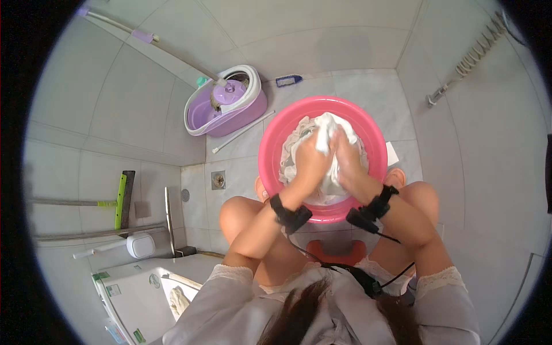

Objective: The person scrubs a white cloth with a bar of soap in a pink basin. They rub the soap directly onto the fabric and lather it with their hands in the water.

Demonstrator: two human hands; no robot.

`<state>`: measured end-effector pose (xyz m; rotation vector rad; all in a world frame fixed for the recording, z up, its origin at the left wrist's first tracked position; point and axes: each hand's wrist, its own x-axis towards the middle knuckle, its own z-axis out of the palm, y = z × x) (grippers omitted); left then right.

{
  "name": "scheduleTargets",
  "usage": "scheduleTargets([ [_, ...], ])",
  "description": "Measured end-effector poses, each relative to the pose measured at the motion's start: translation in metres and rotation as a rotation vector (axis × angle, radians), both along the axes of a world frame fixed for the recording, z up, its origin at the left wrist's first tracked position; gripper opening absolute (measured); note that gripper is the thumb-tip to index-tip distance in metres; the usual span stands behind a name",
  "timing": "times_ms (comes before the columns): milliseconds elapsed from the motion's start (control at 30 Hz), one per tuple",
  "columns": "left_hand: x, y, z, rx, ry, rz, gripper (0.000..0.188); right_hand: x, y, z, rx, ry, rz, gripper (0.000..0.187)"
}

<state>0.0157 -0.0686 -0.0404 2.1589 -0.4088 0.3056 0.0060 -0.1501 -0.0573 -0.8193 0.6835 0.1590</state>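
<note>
A pink basin rests on the tiled floor between my feet, with wet-looking pale laundry heaped inside. Over the middle of it, my left hand and my right hand come together on a bunched white cloth. Fingers of both hands are closed around the cloth, which rises between them. Its lower part runs down into the heap beneath my palms. Some fingertips are hidden by the cloth and slightly blurred. Black bands with small boxes circle both my wrists.
Beyond the basin to the left stands a purple mop bucket holding a mop. A white rod, a blue brush and a floor drain are nearby. A green squeegee is left; a coiled shower hose hangs right.
</note>
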Motion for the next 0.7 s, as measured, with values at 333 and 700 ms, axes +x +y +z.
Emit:
scheduleTargets([
  [333, 0.010, 0.005, 0.008, 0.104, 0.082, -0.034, 0.025, -0.007, 0.008, 0.040, 0.007, -0.142, -0.102, 0.031],
  [700, 0.031, 0.029, 0.012, -0.561, 0.858, -0.217, 0.053, 0.011, -0.041, 0.035, 0.284, -0.336, 0.370, 0.028],
])
